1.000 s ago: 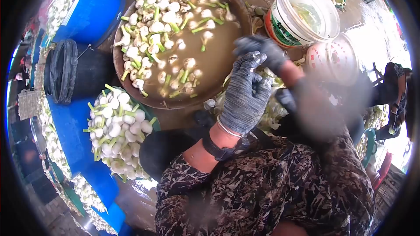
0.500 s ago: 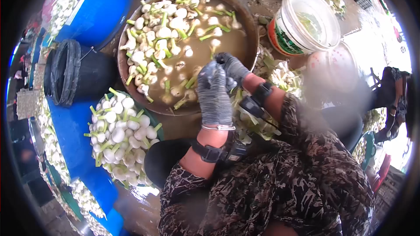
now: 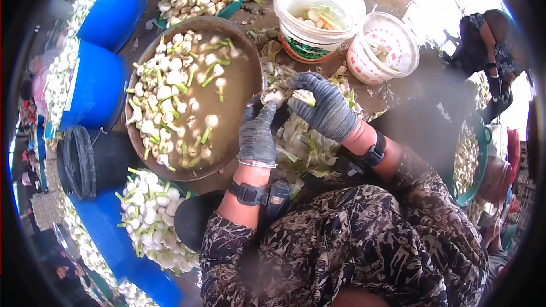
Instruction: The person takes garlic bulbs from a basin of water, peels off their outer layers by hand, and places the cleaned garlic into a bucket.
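My left hand (image 3: 257,136), in a grey glove, is closed around a garlic bulb (image 3: 272,96) beside the right rim of a round basin (image 3: 260,68). Close to the bulb, my right hand (image 3: 327,109), also gloved, pinches a pale green-edged piece of garlic leaf or skin (image 3: 304,97). Murky water in the basin holds many garlic bulbs (image 3: 165,92) with short green stems. Peeled leaves and skins (image 3: 310,150) lie in a heap below my hands.
A white bucket (image 3: 318,28) and a smaller white and red bucket (image 3: 382,48) stand beyond my right hand. Clean white bulbs (image 3: 151,216) are piled at the lower left, near a black bucket (image 3: 102,162) and blue tubs (image 3: 94,85). Another person (image 3: 486,45) is at the right.
The view has shifted, so the basin appears lower and further left. My hands have moved from over the basin to beside its rim, and now a bulb and a leafy piece show between them.
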Demonstrator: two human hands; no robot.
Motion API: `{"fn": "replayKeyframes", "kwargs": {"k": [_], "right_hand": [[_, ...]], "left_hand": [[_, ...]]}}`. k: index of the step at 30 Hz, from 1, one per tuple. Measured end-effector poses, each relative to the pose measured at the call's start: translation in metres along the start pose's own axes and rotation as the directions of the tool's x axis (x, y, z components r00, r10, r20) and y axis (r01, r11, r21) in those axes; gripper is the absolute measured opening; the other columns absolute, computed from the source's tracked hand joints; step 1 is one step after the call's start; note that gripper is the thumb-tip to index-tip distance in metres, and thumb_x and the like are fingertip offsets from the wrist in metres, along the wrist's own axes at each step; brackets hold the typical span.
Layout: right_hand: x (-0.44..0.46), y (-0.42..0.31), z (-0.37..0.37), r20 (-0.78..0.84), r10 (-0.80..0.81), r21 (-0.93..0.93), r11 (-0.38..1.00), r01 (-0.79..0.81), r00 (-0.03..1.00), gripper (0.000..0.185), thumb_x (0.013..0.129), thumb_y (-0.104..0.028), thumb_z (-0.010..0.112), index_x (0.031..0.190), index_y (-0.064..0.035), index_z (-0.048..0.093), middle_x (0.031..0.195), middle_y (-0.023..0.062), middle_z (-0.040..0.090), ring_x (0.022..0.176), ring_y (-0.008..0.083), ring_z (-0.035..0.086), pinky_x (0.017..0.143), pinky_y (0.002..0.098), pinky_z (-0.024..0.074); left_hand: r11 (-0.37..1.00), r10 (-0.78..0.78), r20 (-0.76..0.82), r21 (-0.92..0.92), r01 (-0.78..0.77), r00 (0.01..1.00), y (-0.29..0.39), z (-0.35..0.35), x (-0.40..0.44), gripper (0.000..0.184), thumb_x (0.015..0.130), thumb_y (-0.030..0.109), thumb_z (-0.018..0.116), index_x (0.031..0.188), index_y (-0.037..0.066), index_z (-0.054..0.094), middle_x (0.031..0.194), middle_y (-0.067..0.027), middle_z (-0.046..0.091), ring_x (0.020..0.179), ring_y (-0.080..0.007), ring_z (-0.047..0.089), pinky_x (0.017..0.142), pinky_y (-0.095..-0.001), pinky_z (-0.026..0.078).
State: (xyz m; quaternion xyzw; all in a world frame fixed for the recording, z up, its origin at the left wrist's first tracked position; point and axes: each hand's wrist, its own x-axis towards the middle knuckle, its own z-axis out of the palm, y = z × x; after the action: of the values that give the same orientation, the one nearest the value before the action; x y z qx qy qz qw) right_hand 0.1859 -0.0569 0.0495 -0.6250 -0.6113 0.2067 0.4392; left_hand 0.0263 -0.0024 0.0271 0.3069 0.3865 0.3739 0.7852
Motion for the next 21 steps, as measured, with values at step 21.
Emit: {"fn": "replayKeyframes", "kwargs": {"k": [21], "right_hand": [[0.018,0.07,-0.01,-0.235,0.354,-0.273,0.87,-0.411,0.905,0.015,0.084,-0.02,0.062,0.088,-0.005,0.064,0.084,0.02,0.065,0.082,0.0376,0.062,0.074,0.0438,0.0506]], "left_hand": [[0.971,0.023,0.25,-0.238,0.038,0.968,-0.005,-0.009,0.001,0.031,0.093,0.002,0.05,0.124,0.002,0.051,0.113,-0.0121,0.059,0.095,-0.0263,0.063,0.091,-0.0424,0.054]]}}
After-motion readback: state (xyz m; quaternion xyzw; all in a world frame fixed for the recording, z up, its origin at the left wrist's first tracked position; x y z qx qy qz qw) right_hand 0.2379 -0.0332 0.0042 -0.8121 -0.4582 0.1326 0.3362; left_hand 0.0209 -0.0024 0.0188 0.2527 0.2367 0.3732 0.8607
